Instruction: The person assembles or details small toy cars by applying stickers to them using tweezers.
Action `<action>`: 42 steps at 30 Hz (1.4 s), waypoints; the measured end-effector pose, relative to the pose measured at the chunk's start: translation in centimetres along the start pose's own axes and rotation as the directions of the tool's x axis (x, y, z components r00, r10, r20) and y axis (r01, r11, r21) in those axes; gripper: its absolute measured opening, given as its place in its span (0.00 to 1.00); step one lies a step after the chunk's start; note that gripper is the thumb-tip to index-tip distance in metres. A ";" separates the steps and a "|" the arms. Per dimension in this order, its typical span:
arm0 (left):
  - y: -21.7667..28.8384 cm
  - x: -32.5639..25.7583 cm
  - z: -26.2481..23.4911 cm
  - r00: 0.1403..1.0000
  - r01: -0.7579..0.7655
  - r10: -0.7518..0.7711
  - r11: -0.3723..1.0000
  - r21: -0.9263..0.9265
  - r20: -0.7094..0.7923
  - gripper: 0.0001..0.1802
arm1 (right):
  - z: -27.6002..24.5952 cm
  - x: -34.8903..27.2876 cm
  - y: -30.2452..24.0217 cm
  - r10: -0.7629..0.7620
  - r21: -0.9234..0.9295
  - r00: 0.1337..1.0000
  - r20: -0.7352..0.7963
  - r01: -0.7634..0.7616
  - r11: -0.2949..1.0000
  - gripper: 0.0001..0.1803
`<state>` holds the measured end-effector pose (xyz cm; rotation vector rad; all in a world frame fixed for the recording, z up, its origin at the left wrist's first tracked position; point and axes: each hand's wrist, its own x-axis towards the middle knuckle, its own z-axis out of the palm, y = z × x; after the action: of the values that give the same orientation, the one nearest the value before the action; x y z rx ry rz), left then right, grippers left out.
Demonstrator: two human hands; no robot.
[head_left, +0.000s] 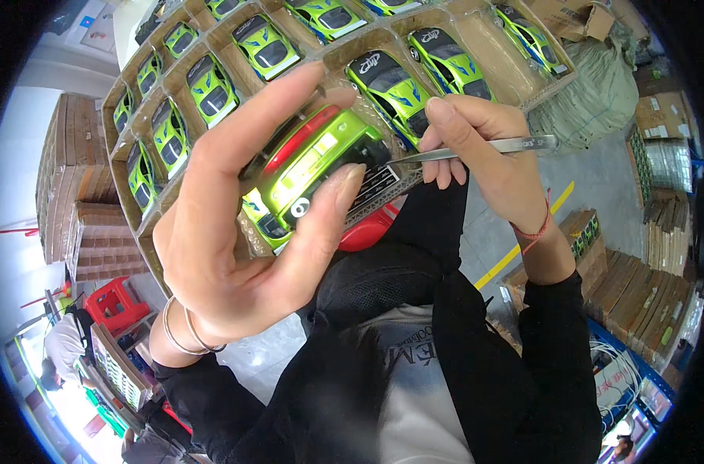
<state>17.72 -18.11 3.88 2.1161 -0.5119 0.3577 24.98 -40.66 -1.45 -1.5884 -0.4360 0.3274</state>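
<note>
My left hand [213,224] is closed round a bright green toy car [309,170], its fingers and thumb gripping it at the sides. A red strip runs across the car's end and a round white mark shows near my thumb. My right hand [487,147] pinches metal tweezers [526,144], whose thin tip points left toward the car's lower side. Close to that tip lies a black piece with white lines [376,185]; whether the tweezers touch it I cannot tell. Part of the car is hidden behind my left fingers.
Beyond my hands, a divided cardboard tray [549,94] holds several green and blue toy cars [267,48]. A red stool [116,304] and stacked cartons [81,147] stand at left. A plastic sack [591,97] and more stacked cardboard [638,301] are at right. Other people sit at lower left.
</note>
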 end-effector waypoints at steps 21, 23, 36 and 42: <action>-0.8 0.0 -0.1 0.999 -0.025 0.023 0.999 -0.038 -0.043 0.27 | -0.2 0.3 0.0 0.063 -0.027 0.998 0.013 -0.063 0.998 0.20; -0.8 -0.1 -0.1 0.999 -0.025 0.024 0.999 -0.035 -0.043 0.27 | -0.2 0.3 0.0 0.071 -0.027 0.997 0.018 -0.071 0.997 0.21; -0.9 0.0 0.1 0.998 -0.042 0.041 0.998 -0.036 -0.053 0.27 | -0.2 0.4 0.1 0.068 -0.048 0.998 0.014 -0.067 0.997 0.21; -0.8 0.1 0.2 0.998 -0.047 0.043 0.996 -0.072 -0.056 0.28 | -0.2 0.5 -0.1 0.050 -0.037 0.998 0.045 -0.049 0.998 0.20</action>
<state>18.23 -17.91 3.28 2.0213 -0.5338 0.4145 25.50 -40.60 -1.35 -1.6311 -0.4404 0.3965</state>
